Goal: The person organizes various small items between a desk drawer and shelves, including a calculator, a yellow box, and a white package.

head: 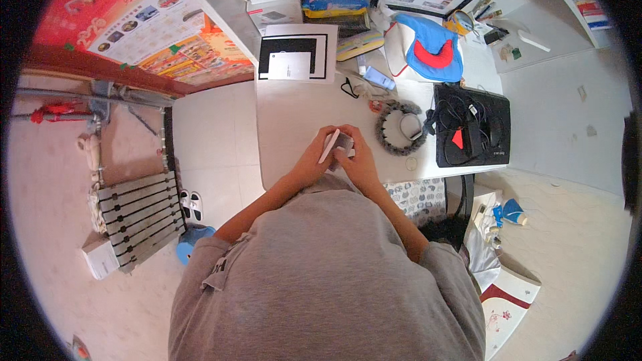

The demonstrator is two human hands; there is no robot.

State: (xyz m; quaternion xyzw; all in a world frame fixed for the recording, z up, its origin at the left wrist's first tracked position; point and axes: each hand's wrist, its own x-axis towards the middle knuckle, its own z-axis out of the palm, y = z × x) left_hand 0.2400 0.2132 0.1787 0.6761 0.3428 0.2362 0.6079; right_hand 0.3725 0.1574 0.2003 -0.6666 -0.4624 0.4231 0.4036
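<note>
Close to my body, over the front edge of the white desk (pixel 301 110), my two hands are together. My left hand (pixel 315 154) grips a thin white flat piece (pixel 329 146), tilted on its edge. My right hand (pixel 360 155) is closed around a small greyish box-like object (pixel 344 141), its thumb lying across it. The two objects are right beside each other, and whether they are joined I cannot tell. Fingers cover much of both. A fuzzy grey headband (pixel 385 136) rests on the desk to the right of my hands.
A black laptop (pixel 496 148) with cables and a power adapter (pixel 470 133) on top lies at the right. Towards the back are a blue-and-white cap (pixel 424 42), a blue tube (pixel 379 78), a pencil case (pixel 360 45) and a white box (pixel 289 65). A patterned chair cushion (pixel 416 198) shows below the desk.
</note>
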